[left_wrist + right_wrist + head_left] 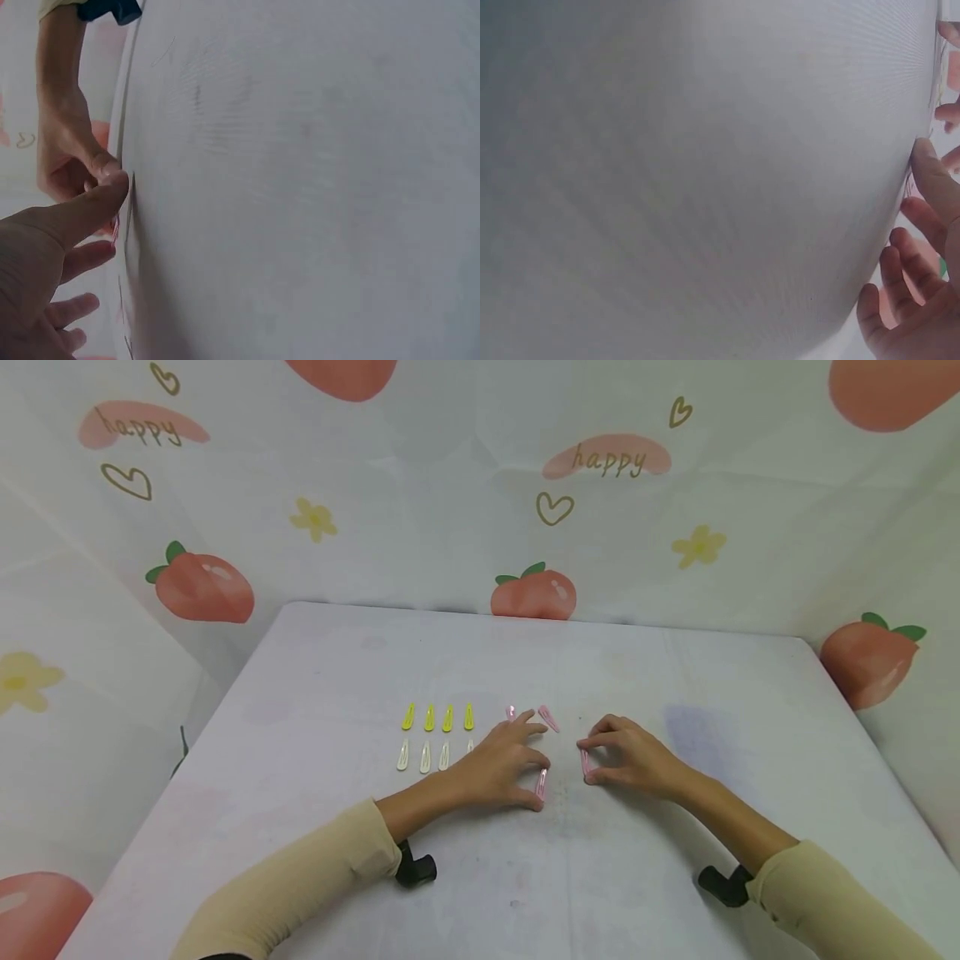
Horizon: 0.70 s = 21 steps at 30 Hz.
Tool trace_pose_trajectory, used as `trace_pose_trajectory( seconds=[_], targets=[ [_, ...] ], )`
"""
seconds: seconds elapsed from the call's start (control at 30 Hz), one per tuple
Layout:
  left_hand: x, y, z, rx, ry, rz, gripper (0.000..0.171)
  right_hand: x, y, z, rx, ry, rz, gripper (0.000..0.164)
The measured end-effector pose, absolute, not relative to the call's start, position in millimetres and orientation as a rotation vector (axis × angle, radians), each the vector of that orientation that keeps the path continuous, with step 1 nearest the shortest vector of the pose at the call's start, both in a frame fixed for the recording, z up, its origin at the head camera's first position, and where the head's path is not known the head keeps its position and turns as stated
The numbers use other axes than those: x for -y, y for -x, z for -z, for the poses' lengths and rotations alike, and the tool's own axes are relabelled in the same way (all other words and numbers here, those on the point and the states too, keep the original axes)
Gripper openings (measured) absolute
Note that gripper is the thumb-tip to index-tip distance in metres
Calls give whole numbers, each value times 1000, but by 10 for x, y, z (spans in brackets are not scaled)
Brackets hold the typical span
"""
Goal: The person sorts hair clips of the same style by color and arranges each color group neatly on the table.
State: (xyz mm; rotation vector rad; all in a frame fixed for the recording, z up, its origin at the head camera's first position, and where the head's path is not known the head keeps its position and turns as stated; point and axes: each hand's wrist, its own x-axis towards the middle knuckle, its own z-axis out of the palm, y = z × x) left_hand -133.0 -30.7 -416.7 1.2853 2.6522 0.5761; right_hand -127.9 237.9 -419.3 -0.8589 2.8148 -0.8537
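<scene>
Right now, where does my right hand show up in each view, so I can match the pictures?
Head: the right hand is right of centre, below mid-height, pinching a pink clip.
Left wrist: toward the upper left, just above the left hand.
Right wrist: along the right edge, lower half mostly.
Shared landmark: the pale table, visible in all three.

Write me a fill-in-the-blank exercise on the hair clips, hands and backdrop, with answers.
The yellow snap hair clips number ____.
Directly beyond the white snap hair clips lies the ____ row.
The right hand pinches a ____ snap hair clip.
The backdrop repeats the printed word ____.

Missing words: four; yellow; pink; happy.
</scene>
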Motion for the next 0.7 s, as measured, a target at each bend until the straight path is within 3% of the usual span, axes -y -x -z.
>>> trace_pose_trajectory(
  seconds=[0.3,0.7],
  targets=[
    [564,1383,4150,-2819,-1011,-679,45,-2376,1265,4175,-2819,839,856,46],
    [631,1397,4219,-2815,-979,-728,48,-2380,1271,4180,-2804,834,869,47]
  ],
)
